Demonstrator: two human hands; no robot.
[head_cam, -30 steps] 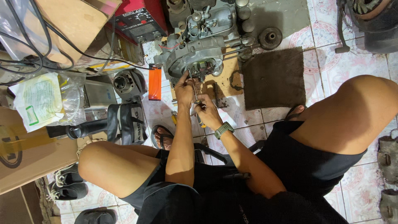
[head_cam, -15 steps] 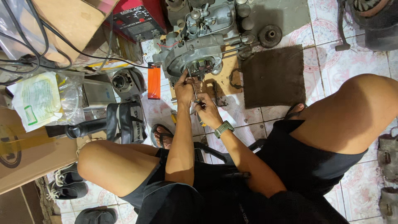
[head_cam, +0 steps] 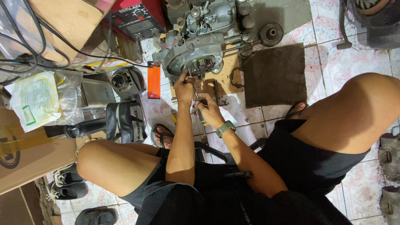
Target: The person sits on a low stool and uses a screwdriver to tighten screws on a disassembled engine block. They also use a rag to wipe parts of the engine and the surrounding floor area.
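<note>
Engine (head_cam: 200, 54), a grey metal block with its round side cover facing the person, is sitting on the tiled floor and serves as the landmark here. Just below that round opening the left hand (head_cam: 184, 88) is reaching up, its fingers curled and touching the parts inside the cover; whether they are pinching anything cannot be told. Right beside it, a little lower than the engine, the right hand (head_cam: 208, 110) is closing around a screwdriver (head_cam: 200, 109) with a dark and yellow handle, its shaft pointing up toward the engine. A dark brown mat (head_cam: 275, 75) is lying to the right of the engine, and an orange box (head_cam: 153, 81) is lying to its lower left.
</note>
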